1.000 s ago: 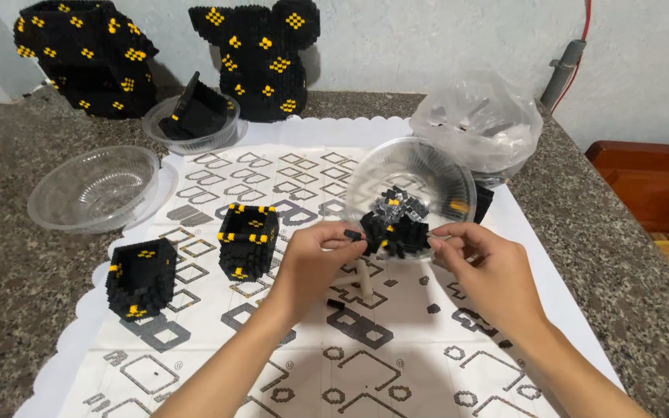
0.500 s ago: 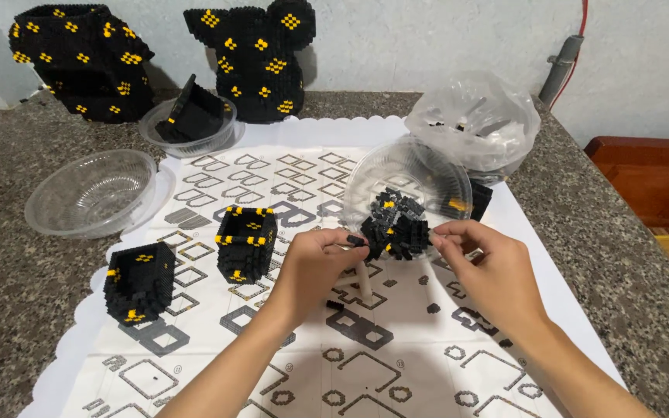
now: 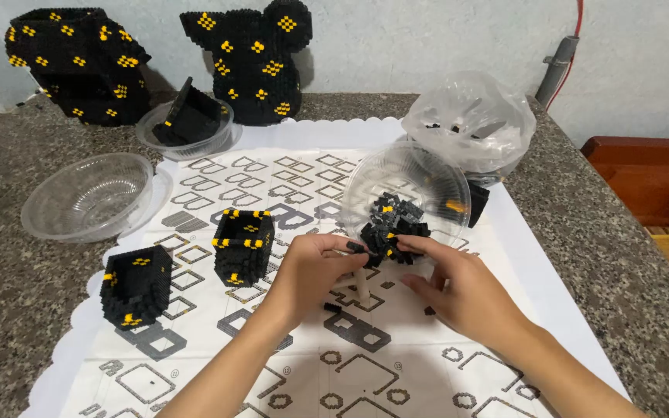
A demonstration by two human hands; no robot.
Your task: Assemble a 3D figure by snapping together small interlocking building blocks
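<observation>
Pinching from both sides, the left hand (image 3: pixel 315 267) and right hand (image 3: pixel 458 290) grip a black brick cluster (image 3: pixel 389 236) above the middle of the patterned mat (image 3: pixel 218 364), just before a tilted clear bowl (image 3: pixel 404 182). Two black-and-yellow brick boxes (image 3: pixel 243 246) sit toward the mat's left edge, with an empty clear bowl (image 3: pixel 87 197) beyond that edge.

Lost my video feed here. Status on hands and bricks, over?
Left hand pinching a small black brick. Right hand fingering the brick pile by the tilted clear bowl. Nothing blocking; brick boxes sit left, apart.
</observation>
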